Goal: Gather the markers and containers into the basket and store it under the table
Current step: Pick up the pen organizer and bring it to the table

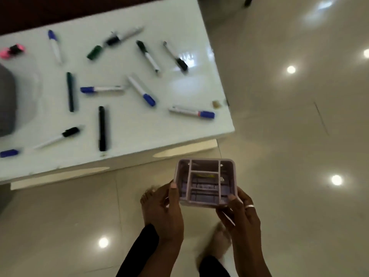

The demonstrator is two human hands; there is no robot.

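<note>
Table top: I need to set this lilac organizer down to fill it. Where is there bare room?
Best patch for the lilac organizer: the near strip between the black marker and the red-banded blue marker, down to the table's front edge. Another lies right of the rightmost black-capped marker. The middle and left are crowded.

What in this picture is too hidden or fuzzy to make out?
Head view only.
- Cut off by the left edge: grey object, unidentifiable; blue-capped marker, body missing.
- Blurred: pink and black item; contents of the basket gripped by left hand and right hand.
- Too small: brownish speck on the table.
- Hidden by the tabletop: the space beneath.
</note>
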